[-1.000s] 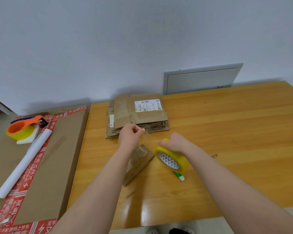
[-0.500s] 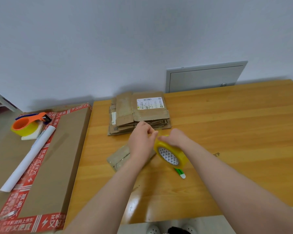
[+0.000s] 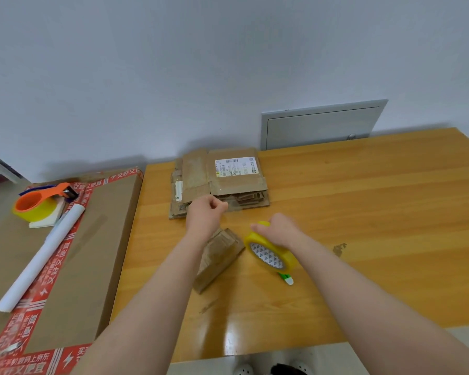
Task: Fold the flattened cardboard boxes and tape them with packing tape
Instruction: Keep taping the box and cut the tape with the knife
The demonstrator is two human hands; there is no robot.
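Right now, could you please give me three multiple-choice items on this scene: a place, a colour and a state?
1. Where does the stack of flattened boxes lie? A) at the far edge of the table, by the wall B) on the floor C) on a chair
2. What colour is the tape roll? A) blue B) yellow C) black
3. What is the right hand doing? A) lying flat B) hanging idle C) gripping the tape roll
Answers: 1 A, it sits just before the wall; 2 B, its band is yellow; 3 C, it curls over the roll's top.
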